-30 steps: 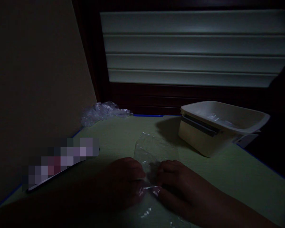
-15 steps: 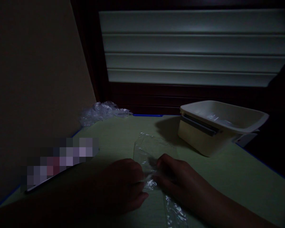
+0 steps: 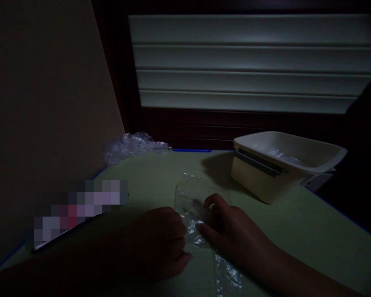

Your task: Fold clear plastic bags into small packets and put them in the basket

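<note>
A clear plastic bag [image 3: 200, 187] lies flat on the table in front of me, its near part crinkled and shiny. My left hand [image 3: 168, 241] is curled closed at the bag's left edge and seems to pinch it; the fingertips are partly hidden. Over the bag's right side is my right hand [image 3: 231, 227], its thumb and forefinger apart and nothing gripped between them. Below the right wrist runs a wrinkled strip of clear plastic [image 3: 228, 274]; I cannot tell whether it joins the bag.
A cream plastic bin [image 3: 259, 183] with clear plastic inside stands at the back right of the green table [image 3: 315, 235]. Crumpled clear plastic [image 3: 132, 148] lies at the back left. A flat blurred-out object [image 3: 77, 210] rests at the left by the wall [image 3: 49, 103].
My right thumb and forefinger have spread apart and let go of the plastic. The left hand has stayed nearly still at the bag's edge.
</note>
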`<state>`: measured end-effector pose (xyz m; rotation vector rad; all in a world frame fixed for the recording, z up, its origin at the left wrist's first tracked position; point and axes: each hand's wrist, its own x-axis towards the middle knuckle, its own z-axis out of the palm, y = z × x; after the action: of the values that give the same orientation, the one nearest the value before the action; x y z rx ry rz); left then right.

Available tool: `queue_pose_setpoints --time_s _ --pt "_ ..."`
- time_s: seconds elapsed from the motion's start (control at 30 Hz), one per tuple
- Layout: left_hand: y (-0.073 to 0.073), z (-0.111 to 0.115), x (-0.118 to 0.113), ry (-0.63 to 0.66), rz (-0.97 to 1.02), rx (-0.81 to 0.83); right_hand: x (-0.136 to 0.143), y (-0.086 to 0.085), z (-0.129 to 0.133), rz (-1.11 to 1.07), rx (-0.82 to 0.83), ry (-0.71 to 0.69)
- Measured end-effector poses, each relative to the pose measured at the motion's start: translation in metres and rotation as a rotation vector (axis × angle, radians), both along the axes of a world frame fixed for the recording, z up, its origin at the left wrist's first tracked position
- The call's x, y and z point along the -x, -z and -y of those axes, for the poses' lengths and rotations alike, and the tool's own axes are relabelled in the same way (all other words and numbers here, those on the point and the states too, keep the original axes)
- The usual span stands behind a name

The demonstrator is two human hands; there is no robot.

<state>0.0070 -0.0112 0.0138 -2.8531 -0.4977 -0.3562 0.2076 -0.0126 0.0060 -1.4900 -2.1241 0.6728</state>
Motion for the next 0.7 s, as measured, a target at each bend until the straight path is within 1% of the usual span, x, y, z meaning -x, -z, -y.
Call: queue_pose_setpoints --time_s 0.07,0.17,0.27,0.33,0.4,0.43,0.53,0.6,0.7 --pt "0.0 0.0 0.0 0.013 0.014 -0.008 0.001 -0.001 0.0 0.039 0.0 -0.001" --pt "0.0 -0.001 -0.001 0.049 0.012 -0.014 0.002 0.0 0.001 0.042 0.002 -0.006" --pt "-0.002 -0.002 -0.002 0.074 -0.004 0.027 0.001 0.001 0.002 0.016 -0.012 -0.018" --pt "-0.002 -0.003 -0.002 0.072 -0.011 0.064 -0.002 -0.001 0.002 -0.006 -0.065 -0.004" --pt "-0.002 -0.004 -0.002 0.075 -0.016 0.09 -0.007 -0.005 0.003 -0.034 -0.177 0.009" --pt "-0.002 -0.005 -0.002 0.075 -0.016 0.096 -0.01 -0.007 0.003 -0.046 -0.242 -0.005" --pt "-0.001 -0.004 -0.002 0.06 -0.009 0.098 -0.015 -0.015 0.002 -0.02 -0.354 -0.135" --pt "-0.001 -0.003 -0.001 0.037 0.001 0.091 -0.016 -0.018 0.002 0.016 -0.361 -0.256" --pt "0.0 -0.002 -0.001 0.012 0.017 0.069 -0.012 -0.014 0.002 0.045 -0.363 -0.427"
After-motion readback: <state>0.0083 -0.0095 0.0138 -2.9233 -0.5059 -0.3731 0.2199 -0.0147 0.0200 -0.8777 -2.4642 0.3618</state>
